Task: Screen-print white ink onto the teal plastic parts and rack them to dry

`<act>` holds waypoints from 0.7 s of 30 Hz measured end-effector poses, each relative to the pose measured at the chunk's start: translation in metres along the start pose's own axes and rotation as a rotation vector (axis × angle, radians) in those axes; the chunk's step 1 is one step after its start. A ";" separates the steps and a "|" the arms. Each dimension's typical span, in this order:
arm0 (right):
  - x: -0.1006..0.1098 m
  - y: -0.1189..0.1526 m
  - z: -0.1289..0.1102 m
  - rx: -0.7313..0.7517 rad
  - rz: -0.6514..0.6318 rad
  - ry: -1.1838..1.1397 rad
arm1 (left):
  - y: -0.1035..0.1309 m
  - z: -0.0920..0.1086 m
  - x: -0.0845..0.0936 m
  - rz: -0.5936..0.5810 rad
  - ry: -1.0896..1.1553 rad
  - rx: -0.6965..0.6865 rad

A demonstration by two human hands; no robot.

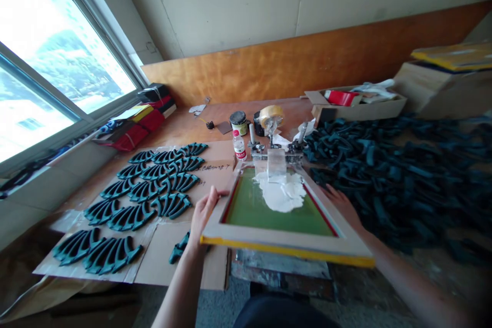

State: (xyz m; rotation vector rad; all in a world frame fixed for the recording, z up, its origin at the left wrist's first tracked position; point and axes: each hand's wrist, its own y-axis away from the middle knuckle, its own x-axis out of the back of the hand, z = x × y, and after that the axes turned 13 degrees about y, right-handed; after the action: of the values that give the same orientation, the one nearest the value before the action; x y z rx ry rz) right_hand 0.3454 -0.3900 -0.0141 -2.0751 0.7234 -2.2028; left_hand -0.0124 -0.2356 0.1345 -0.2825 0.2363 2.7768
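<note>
A wide frame [269,236] with a yellow front edge is in the middle, in front of the person, its far end at a metal clamp [260,152] on the brown table [225,108]. Across its green mesh [249,219] spreads a patch of white paste [282,199], with a clear block [277,165] standing at the patch's far end. The left hand [205,207] is at the frame's left side, thumb up; its other fingers are partly hidden, so I cannot tell whether its grip is grasping the frame. The right hand [340,202] is by the right side, fingers stretched toward a heap of dark pieces [369,179]; its grip is partly covered, and I cannot tell whether it is clenched or released. To the left, green curved pieces [177,206] lie in rows on cardboard [149,248], with a few more beside the left forearm. A bottle [239,147], a jar [239,125] and a tape roll [271,111] stand beyond the frame.
</note>
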 end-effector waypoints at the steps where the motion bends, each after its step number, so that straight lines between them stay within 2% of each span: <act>1: 0.008 -0.006 0.009 -0.048 0.007 0.000 | 0.008 -0.017 0.010 -0.015 -0.031 0.071; 2: 0.017 -0.014 0.012 -0.076 0.023 -0.011 | 0.013 -0.036 0.018 -0.032 -0.064 0.122; 4: 0.037 -0.034 -0.002 -0.060 0.074 -0.060 | 0.018 -0.075 0.031 -0.052 -0.110 0.167; 7: 0.061 -0.063 -0.052 0.110 0.092 -0.097 | 0.015 -0.123 0.040 -0.047 -0.168 0.178; 9: 0.069 -0.076 -0.086 0.202 -0.014 -0.064 | 0.010 -0.143 0.042 -0.030 -0.218 0.166; 11: 0.071 -0.082 -0.109 0.255 -0.172 -0.018 | 0.006 -0.153 0.044 -0.027 -0.273 0.151; 14: 0.070 -0.082 -0.117 0.266 -0.327 0.019 | 0.005 -0.157 0.047 -0.035 -0.342 0.131; 16: 0.070 -0.077 -0.113 0.241 -0.325 0.034 | 0.005 -0.155 0.047 -0.040 -0.362 0.127; 21: 0.065 -0.058 -0.107 0.164 -0.208 0.164 | 0.008 -0.147 0.043 -0.020 -0.318 0.130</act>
State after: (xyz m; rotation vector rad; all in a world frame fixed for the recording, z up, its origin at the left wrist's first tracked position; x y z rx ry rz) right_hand 0.2531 -0.3271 0.0668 -1.9890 0.3322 -2.4683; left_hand -0.0310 -0.2587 -0.0162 0.1876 0.3288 2.7202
